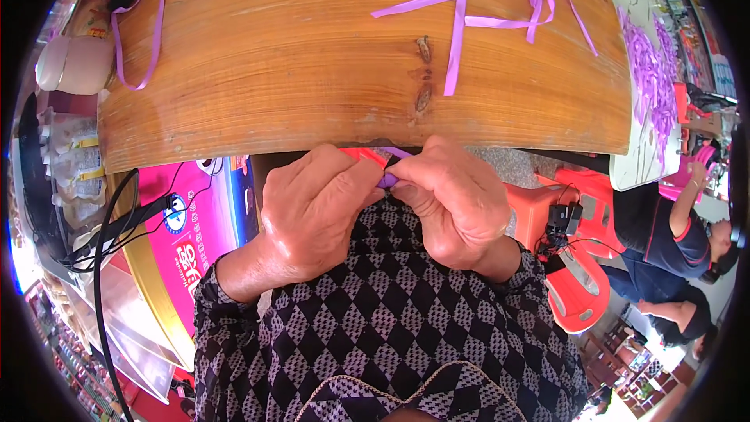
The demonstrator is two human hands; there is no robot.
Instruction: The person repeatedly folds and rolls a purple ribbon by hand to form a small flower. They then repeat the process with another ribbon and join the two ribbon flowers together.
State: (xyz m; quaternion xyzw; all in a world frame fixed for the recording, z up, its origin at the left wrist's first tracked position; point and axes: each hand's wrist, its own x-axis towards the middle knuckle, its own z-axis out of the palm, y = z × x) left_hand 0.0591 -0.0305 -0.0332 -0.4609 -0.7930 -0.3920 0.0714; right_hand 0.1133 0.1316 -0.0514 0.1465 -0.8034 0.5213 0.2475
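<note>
Purple ribbon piece, small, pinched between the fingertips of both hands just below the near edge of the wooden table, above the checked garment; left hand closed on it from the left, also gripping a red-orange tool, mostly hidden; right hand closed on it from the right; knuckles hide most of the piece; loose purple ribbon strips on the table's far side; purple loop at far left; red plastic stools to the right; another person seated beyond them.
</note>
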